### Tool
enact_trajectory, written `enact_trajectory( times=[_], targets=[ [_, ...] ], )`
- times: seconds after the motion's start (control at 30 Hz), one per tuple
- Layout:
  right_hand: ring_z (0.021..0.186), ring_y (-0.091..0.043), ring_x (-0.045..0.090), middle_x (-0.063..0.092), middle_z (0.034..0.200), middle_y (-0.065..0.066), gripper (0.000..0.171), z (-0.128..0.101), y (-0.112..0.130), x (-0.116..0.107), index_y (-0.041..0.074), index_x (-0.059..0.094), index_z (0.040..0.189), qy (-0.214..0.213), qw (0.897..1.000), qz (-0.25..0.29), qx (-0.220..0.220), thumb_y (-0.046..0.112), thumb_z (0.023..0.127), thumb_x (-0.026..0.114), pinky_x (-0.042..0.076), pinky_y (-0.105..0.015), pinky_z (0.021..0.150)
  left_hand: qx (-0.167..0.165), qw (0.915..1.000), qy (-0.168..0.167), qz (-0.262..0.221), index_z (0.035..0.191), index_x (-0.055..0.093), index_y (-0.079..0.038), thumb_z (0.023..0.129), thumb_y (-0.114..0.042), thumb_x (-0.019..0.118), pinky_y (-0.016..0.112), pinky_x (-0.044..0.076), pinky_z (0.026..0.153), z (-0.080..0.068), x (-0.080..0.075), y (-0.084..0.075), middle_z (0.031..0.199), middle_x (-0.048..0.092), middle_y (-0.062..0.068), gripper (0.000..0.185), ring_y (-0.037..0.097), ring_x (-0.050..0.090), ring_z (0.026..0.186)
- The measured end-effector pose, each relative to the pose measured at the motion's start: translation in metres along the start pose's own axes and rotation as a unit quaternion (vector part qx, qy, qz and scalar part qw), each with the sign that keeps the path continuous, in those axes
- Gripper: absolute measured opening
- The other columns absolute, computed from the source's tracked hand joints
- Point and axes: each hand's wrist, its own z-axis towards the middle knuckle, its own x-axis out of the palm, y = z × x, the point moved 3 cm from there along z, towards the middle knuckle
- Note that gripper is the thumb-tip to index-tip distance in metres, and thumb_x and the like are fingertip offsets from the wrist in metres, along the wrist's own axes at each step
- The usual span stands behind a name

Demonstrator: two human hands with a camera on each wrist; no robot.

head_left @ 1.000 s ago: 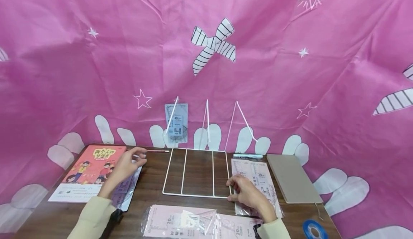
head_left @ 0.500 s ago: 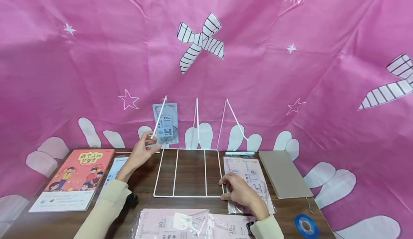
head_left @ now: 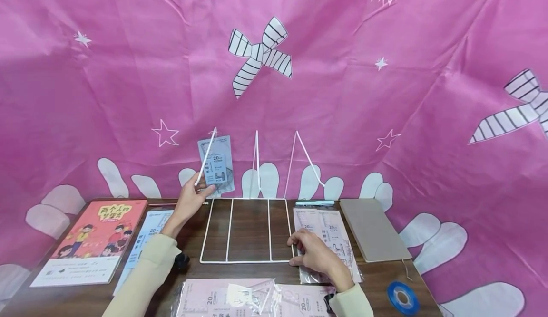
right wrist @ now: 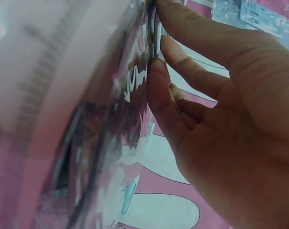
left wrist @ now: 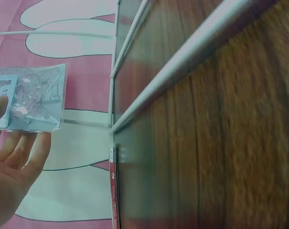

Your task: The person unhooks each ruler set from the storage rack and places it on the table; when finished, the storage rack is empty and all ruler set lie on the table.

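Observation:
A white wire display rack (head_left: 228, 231) stands on the wooden table, its three slanted prongs rising in front of the pink cloth. From its left prong hangs a blue-backed packet of rulers (head_left: 222, 162), with a protractor visible through the clear film. My left hand (head_left: 190, 203) pinches the packet's lower left part; in the left wrist view the thumb lies on its face and the fingers (left wrist: 37, 155) are behind. With curled fingers, my right hand (head_left: 314, 253) grips the rack's base at its front right corner. Pink ruler packets (head_left: 342, 241) lie beside that hand.
More pink ruler packets (head_left: 214, 298) lie along the front. Another blue ruler packet (head_left: 147, 231) and a red book (head_left: 96, 236) are at left. A grey notebook (head_left: 376, 231), a blue tape roll (head_left: 402, 298) and a light blue pen (head_left: 314, 203) lie at right.
My left hand has moved right and forward from above the left-side packet to the hanging packet and now pinches it. The right hand stays at the rack's corner. The head view has shifted slightly.

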Motion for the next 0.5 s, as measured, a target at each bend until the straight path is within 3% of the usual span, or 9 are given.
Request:
enact_trajectory(
  times=[0.23, 0.5],
  targets=[
    [0.080, -0.014, 0.054, 0.058, 0.090, 0.001, 0.040, -0.0006, 0.0032, 0.0011, 0.007, 0.070, 0.103, 0.002, 1.000, 0.004, 0.007, 0.012, 0.072, 0.094, 0.048, -0.027, 0.071, -0.007, 0.9996, -0.024, -0.014, 0.130, 0.061, 0.011, 0.099, 0.000, 0.068, 0.016, 0.056, 0.078, 0.0003, 0.0001, 0.0017, 0.116, 0.070, 0.033, 0.034, 0.004, 0.069, 0.092],
    [0.080, -0.014, 0.054, 0.057, 0.090, 0.001, 0.040, -0.0011, 0.0017, -0.0001, 0.007, 0.070, 0.104, 0.000, 1.000, 0.002, 0.008, 0.013, 0.072, 0.095, 0.048, -0.027, 0.071, 0.000, 0.9994, -0.018, -0.030, 0.121, 0.061, 0.013, 0.100, 0.000, 0.067, 0.019, 0.056, 0.073, -0.0069, -0.0016, -0.0015, 0.108, 0.069, 0.034, 0.026, 0.007, 0.070, 0.087]
  ],
)
